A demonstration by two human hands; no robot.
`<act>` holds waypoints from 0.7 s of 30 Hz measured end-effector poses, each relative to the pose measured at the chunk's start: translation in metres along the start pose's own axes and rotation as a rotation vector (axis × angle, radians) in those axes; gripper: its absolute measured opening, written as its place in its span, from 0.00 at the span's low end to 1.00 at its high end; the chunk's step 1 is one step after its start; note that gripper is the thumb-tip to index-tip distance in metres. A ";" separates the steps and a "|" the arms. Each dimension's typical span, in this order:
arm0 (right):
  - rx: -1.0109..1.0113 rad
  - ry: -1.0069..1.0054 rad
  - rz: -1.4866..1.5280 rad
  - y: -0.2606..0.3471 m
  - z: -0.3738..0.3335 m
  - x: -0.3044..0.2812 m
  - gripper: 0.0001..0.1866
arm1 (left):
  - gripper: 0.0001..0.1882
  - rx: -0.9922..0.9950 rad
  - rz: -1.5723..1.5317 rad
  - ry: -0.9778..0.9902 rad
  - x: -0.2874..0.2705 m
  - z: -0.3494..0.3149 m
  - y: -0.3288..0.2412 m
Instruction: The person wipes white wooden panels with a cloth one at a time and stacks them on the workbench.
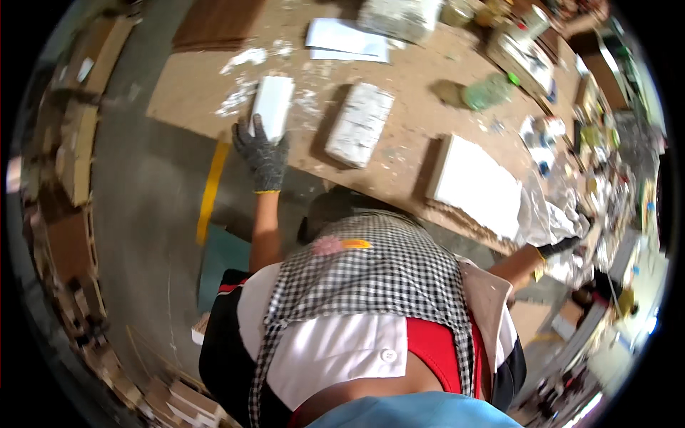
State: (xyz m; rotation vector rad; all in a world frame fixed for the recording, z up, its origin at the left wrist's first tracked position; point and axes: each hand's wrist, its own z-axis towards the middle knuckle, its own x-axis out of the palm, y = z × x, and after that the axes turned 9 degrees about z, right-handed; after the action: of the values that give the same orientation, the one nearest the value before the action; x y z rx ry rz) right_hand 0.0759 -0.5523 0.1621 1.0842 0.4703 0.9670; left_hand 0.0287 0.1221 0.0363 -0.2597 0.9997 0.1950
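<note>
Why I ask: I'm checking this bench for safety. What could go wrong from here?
The stack of white sheets sits close to the near edge of the table, so a bump might push it off. White scraps lie around the white block that the gloved left hand touches, and could cling to it. The crumpled clear plastic beside the gloved right hand might snag on those fingers.

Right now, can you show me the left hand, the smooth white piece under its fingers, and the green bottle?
Left hand [262,153]: head view, back of its dark glove.
Smooth white piece [274,97]: head view, bare top, just beyond the fingers.
Green bottle [485,93]: head view, middle of its body.
</note>
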 end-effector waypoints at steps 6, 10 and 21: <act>0.203 -0.165 0.387 -0.021 -0.035 -0.003 0.13 | 0.31 0.319 -0.768 0.382 0.016 -0.038 -0.193; 0.372 0.024 0.934 -0.004 -0.046 -0.011 0.09 | 0.43 0.434 -0.725 0.887 0.030 -0.071 -0.270; 0.585 -0.045 0.974 -0.027 -0.065 -0.016 0.11 | 0.19 0.064 -0.871 0.735 0.048 -0.093 -0.236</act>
State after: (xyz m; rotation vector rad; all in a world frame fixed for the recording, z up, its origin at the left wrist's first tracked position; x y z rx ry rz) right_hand 0.0310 -0.5360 0.1082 1.9381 0.1584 1.7007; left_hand 0.0454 -0.1285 -0.0220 -0.7108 1.5136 -0.7779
